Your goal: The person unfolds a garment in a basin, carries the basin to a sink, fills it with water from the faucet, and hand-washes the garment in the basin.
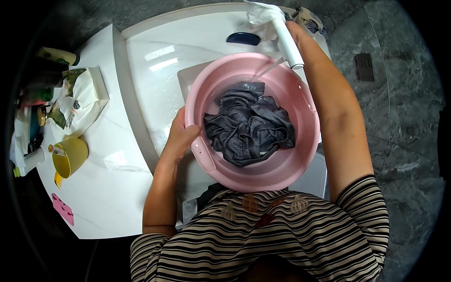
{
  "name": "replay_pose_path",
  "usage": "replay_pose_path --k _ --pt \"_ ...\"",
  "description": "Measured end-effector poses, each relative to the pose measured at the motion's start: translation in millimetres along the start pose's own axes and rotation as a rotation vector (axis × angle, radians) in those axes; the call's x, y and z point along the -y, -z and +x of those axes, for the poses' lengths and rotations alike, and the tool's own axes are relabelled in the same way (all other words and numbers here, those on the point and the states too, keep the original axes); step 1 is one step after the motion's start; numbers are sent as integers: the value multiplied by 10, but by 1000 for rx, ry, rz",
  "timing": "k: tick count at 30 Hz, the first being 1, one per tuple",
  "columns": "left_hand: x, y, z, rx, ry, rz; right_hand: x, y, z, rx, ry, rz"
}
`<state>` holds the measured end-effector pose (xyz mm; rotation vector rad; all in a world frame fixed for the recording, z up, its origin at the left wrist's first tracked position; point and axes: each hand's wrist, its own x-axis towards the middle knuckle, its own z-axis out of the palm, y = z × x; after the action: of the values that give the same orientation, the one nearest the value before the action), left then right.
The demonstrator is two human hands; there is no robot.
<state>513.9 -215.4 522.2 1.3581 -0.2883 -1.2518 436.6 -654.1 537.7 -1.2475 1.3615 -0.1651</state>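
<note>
A pink basin (195, 94) with a bunched dark grey garment (251, 124) in it is in front of me. The garment looks wet, and a thin stream of water (270, 68) falls into the basin from the white faucet (288, 44). My left hand (182, 136) is closed on the basin's left rim by its handle, thumb on top and fingers hidden below. Beyond the basin, my right hand (296, 33) is up beside the faucet. Its fingers are mostly hidden behind the faucet, so I cannot tell what they touch.
A dark blue oval item (243, 38) lies behind the basin. Crumpled white plastic (265, 14) covers the faucet's top. On the left counter (112, 197) are a yellow cup (70, 157), a white bag (87, 101), a pink cloth (63, 208) and several bottles.
</note>
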Motion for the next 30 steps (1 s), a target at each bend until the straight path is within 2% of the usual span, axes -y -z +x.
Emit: replay_pose_path --k 2,3,5,6,8,14,30 --pt "5 5 2 5 22 1 -65 96 351 151 -48 126" --pt "3 4 0 4 22 1 -45 67 294 152 -48 125" --pt "-4 -3 -4 -12 19 14 -4 16 178 -12 -8 128" --pt "-10 -7 -6 -13 19 15 8 4 169 -11 -8 128" --pt "-21 -13 -13 -6 0 8 23 -18 150 -112 15 287" --pt "5 1 -5 -5 -7 12 63 -38 13 -146 -2 471" --pt "13 3 -2 7 13 60 30 50 15 -41 12 488"
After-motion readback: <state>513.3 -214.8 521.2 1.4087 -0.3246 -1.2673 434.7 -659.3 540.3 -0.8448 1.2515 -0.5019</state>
